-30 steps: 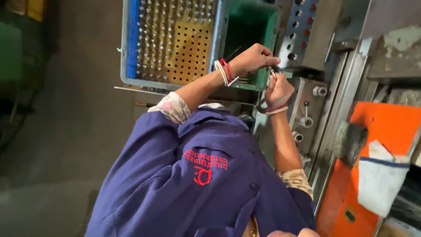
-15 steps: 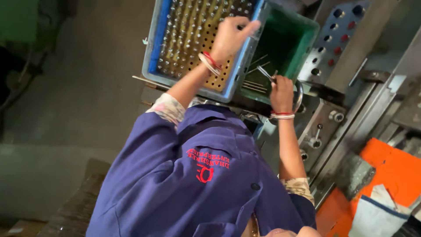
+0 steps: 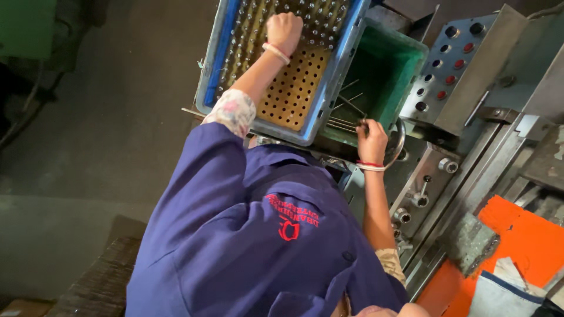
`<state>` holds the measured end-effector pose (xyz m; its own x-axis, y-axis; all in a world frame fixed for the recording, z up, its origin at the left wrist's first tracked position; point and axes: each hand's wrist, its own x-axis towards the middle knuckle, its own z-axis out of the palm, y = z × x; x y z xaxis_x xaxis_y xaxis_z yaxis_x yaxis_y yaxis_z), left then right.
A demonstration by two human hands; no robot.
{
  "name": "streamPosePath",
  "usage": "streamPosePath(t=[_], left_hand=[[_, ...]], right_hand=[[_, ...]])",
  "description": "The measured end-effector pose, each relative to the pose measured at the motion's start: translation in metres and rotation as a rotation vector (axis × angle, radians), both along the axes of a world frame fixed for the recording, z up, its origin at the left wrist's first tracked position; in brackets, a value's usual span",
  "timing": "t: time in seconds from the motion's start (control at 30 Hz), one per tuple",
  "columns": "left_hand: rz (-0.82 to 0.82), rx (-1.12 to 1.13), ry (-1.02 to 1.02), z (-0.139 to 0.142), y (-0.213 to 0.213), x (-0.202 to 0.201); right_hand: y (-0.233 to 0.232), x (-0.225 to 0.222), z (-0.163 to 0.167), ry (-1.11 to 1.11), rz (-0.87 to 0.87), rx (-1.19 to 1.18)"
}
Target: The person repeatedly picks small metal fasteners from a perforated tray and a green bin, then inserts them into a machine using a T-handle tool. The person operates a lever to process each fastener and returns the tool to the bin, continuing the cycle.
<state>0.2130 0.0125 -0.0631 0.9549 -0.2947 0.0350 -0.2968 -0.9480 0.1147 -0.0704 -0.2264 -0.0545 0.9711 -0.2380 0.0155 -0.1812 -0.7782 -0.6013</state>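
**Two hands at two crates**

Head view: the left hand (image 3: 284,26) is a closed fist over the pin rows in the blue crate (image 3: 210,76), near its far edge; what it grips, I cannot tell. The right hand (image 3: 372,141) pinches thin metal rods (image 3: 343,123) at the green bin's (image 3: 405,64) near edge, beside the button panel (image 3: 452,64).

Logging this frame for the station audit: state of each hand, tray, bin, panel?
left hand: fisted over the pins in the blue tray
right hand: closed on thin metal rods at the green bin's edge
blue tray: part filled with upright pins, perforated plate bare near the person
green bin: open, few rods inside
button panel: untouched
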Motion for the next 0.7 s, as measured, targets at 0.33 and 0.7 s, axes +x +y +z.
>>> streamPosePath(t=[0.33, 0.7], left_hand=[[-0.120, -0.276, -0.124, 0.042, 0.011, -0.011], [-0.492, -1.005, 0.742, 0.075, -0.078, -0.124]], right_hand=[[-0.015, -0.036, 0.011, -0.004, -0.273, 0.203], [0.005, -0.055, 0.096, -0.047, -0.195, 0.531]])
